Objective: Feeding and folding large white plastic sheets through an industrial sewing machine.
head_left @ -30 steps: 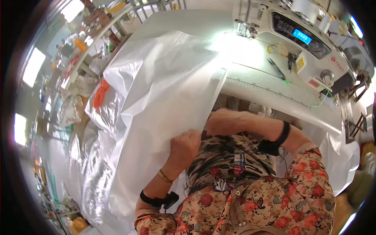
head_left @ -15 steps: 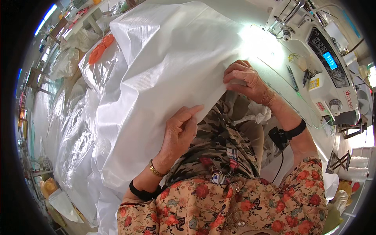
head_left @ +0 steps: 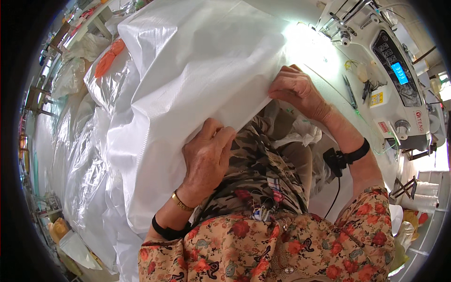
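A large white sheet (head_left: 202, 80) of ribbed, woven-looking plastic spreads over my lap and up onto the machine table. My right hand (head_left: 300, 94) pinches its near edge between thumb and fingers, close to the lit part of the table. Further down that edge, my left hand (head_left: 206, 157) is closed with bent fingers on the sheet, its thumb side partly hidden. Between the hands the edge runs fairly straight, slanting up to the right. Folds and creases cross the sheet's left part.
A white sewing machine (head_left: 411, 105) with a lit display stands at the right. Tweezers (head_left: 350, 91) and a small black tool (head_left: 366, 90) lie beside it. Clear plastic (head_left: 87, 178) is heaped at the left, near an orange tied bundle (head_left: 110, 58). White thread spools (head_left: 425, 195) sit far right.
My left hand has gone from a stretched forefinger to bent fingers closed on the sheet's edge. The sheet has shifted slightly left, while my right hand keeps its pinch.
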`<state>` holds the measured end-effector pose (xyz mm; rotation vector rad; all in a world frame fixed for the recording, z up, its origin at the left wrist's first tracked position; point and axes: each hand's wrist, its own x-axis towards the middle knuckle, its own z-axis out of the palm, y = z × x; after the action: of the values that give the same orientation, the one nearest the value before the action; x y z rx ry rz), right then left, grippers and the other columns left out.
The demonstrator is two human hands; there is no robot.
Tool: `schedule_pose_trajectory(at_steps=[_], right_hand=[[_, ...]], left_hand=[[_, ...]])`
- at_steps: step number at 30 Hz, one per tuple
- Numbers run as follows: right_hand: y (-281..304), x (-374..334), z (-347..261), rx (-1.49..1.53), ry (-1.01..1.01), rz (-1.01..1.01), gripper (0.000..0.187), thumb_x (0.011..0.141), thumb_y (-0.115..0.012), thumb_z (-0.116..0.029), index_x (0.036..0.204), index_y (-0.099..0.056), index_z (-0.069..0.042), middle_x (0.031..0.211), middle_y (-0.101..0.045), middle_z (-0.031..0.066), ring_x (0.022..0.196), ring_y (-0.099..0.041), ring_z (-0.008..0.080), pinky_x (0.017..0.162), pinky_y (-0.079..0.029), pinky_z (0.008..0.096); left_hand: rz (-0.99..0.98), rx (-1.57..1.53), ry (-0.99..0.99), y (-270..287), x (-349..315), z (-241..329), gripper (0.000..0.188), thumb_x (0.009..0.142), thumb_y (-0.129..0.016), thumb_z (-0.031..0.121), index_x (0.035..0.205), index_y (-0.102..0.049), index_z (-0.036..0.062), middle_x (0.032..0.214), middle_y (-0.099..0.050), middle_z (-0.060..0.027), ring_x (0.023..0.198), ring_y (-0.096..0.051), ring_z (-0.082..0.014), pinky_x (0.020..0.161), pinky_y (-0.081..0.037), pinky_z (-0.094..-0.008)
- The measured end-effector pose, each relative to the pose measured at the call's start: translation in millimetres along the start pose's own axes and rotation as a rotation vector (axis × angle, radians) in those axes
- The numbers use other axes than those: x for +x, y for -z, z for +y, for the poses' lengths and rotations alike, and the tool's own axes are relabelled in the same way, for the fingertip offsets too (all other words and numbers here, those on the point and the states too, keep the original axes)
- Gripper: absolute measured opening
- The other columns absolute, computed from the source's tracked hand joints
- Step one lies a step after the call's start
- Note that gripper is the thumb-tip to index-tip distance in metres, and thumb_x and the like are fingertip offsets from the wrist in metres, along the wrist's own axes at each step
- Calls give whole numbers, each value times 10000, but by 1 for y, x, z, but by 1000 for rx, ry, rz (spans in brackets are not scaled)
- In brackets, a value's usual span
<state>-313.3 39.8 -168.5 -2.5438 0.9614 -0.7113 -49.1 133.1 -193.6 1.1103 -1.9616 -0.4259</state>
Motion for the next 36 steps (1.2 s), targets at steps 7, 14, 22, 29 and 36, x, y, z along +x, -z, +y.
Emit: schedule_pose_trajectory(at_steps=[7, 14, 22, 29, 36], right_hand=[[15, 1, 22, -57, -62, 6, 95, 830, -695, -151, 859, -653, -72, 844, -627, 35, 849, -592, 226, 855, -413, 358], [27, -1, 35, -230, -142, 18, 143, 829, -705, -179, 863, -616, -73, 859, -603, 37, 858, -592, 217, 859, -412, 364], [21, -15, 56, -644, -296, 247, 419, 910, -540, -483, 932, -628, -75, 929, -622, 52, 931, -591, 244, 865, -423, 385], [23, -22, 54, -725, -356, 209, 526, 950, -418, -547, 988, -659, -82, 953, -649, 79, 953, -610, 240, 859, -412, 384], [17, -26, 50, -716, -414, 161, 537, 975, -415, -490, 1236, -576, -50, 1213, -645, 122, 1097, -607, 240, 911, -380, 436]], left_hand=[[-23, -67, 98, 12, -3, 4, 119, 880, -619, -17, 989, -666, -11, 718, -572, -119, 600, -559, -238, 562, -437, -285], [-319, -373, 275, 12, 0, 1, 153, 885, -619, 9, 1032, -659, -3, 807, -642, -144, 625, -575, -237, 595, -466, -285], [-423, -259, -110, -32, 6, 15, 188, 695, -646, -20, 879, -646, 23, 739, -628, -122, 649, -612, -324, 558, -487, -370], [-336, -110, -345, -42, 24, 20, 119, 670, -628, 10, 669, -518, 57, 632, -530, -98, 577, -581, -295, 519, -470, -395], [-308, 102, -444, -58, 65, 10, 133, 708, -640, 53, 663, -517, 72, 632, -547, -88, 569, -601, -294, 516, -483, -394]])
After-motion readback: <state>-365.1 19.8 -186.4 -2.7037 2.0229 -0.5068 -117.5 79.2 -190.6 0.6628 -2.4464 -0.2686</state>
